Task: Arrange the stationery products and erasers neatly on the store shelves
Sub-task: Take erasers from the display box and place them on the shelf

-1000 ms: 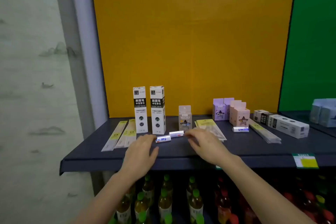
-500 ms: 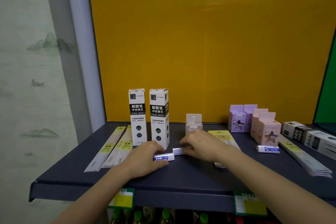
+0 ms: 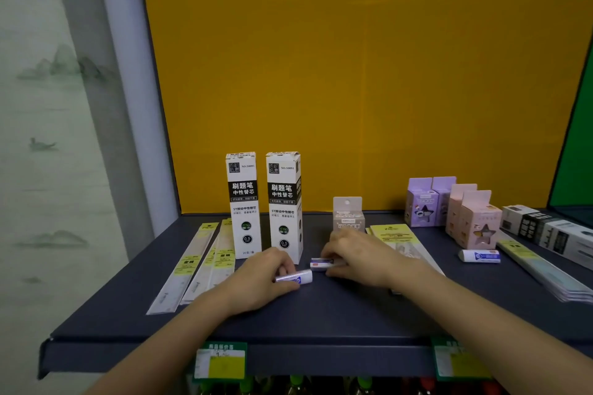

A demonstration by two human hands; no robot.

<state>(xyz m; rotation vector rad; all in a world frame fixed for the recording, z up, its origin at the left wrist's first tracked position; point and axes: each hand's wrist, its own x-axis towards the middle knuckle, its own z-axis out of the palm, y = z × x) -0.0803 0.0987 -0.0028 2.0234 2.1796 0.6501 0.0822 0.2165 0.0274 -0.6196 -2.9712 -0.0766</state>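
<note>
One eraser sits in the left hand, whose fingers curl round it. Just beside it, a second eraser is pinched by the curled fingertips of the right hand. Both are at the middle of the dark shelf, in front of two upright white refill boxes. Behind rises a yellow back panel, with a green panel to the right and landscape wallpaper to the left.
</note>
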